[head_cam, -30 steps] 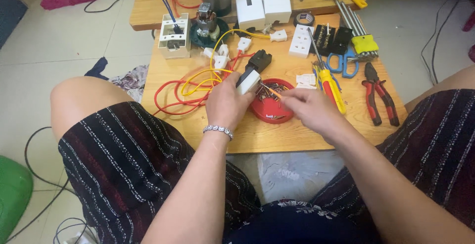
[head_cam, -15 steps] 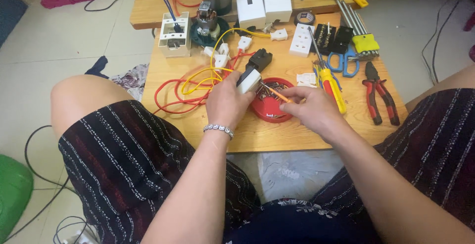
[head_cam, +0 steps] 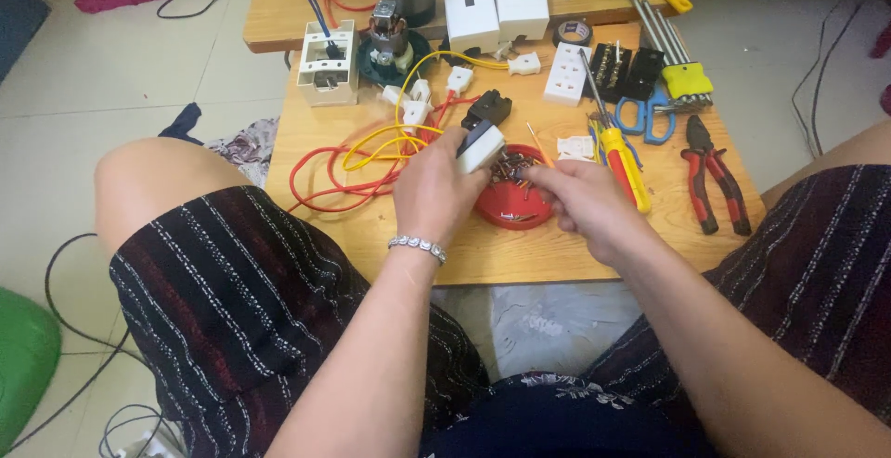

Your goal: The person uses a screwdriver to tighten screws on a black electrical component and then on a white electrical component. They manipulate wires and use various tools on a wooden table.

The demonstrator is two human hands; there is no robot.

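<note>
We have our left hand (head_cam: 429, 193) wrapped around a small black-and-white plug-like fitting (head_cam: 483, 133), fingers closed firmly on its white body just above the red dish (head_cam: 509, 206) on the wooden table (head_cam: 371, 226). Our right hand (head_cam: 580, 200) pinches a thin orange wire (head_cam: 536, 142) between nearly closed fingertips, right beside the fitting. The fitting looks light, rigid plastic, best held by its body; the wire seems springy, best gripped near its tip.

A black-and-white plug-like fitting (head_cam: 481, 133) is tilting up out of a closed fist, over the rim of a round red dish (head_cam: 506, 207) that is sitting on the bench (head_cam: 483, 258), holding small metal bits.
</note>
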